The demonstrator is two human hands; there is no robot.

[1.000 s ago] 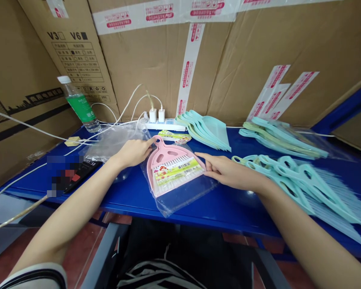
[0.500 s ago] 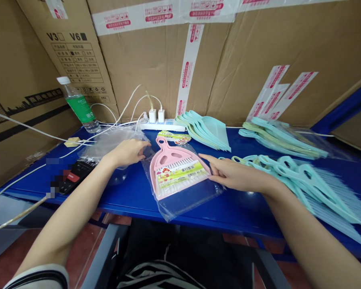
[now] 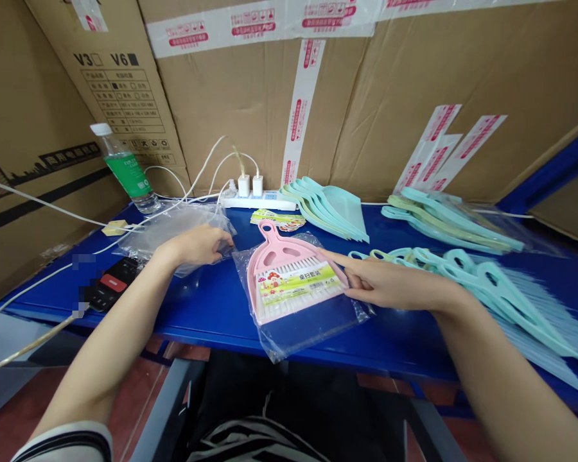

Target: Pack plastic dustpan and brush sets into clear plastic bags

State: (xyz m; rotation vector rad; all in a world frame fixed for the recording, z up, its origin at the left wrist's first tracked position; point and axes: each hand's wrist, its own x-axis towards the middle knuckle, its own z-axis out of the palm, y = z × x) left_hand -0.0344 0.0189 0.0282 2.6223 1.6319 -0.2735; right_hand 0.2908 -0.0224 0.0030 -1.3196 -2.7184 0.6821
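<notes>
A pink dustpan (image 3: 289, 244) with a white-bristled brush (image 3: 291, 309) and a printed label card (image 3: 296, 284) lies in a clear plastic bag (image 3: 298, 340) before me. My right hand (image 3: 366, 276) grips its right edge, index finger stretched along the rim and thumb below. My left hand (image 3: 200, 245) is over a pile of clear plastic bags (image 3: 173, 224), fingers loosely bent, a gap between thumb and fingertips, nothing visible in them. Whether it touches the pile I cannot tell. More label cards (image 3: 277, 220) lie behind the dustpan.
Light-blue dustpans (image 3: 337, 208) are stacked at the back; others (image 3: 453, 218) lie further right. Several light-blue brushes (image 3: 491, 289) spread over the right side. A power strip (image 3: 264, 201), water bottle (image 3: 128, 170), white cables and black phone (image 3: 113, 282) are on the blue table (image 3: 197, 314).
The bagged pink dustpan has shifted slightly right and toward me, along with my right hand. My left hand has moved left, away from the dustpan's bag, over the plastic bag pile.
</notes>
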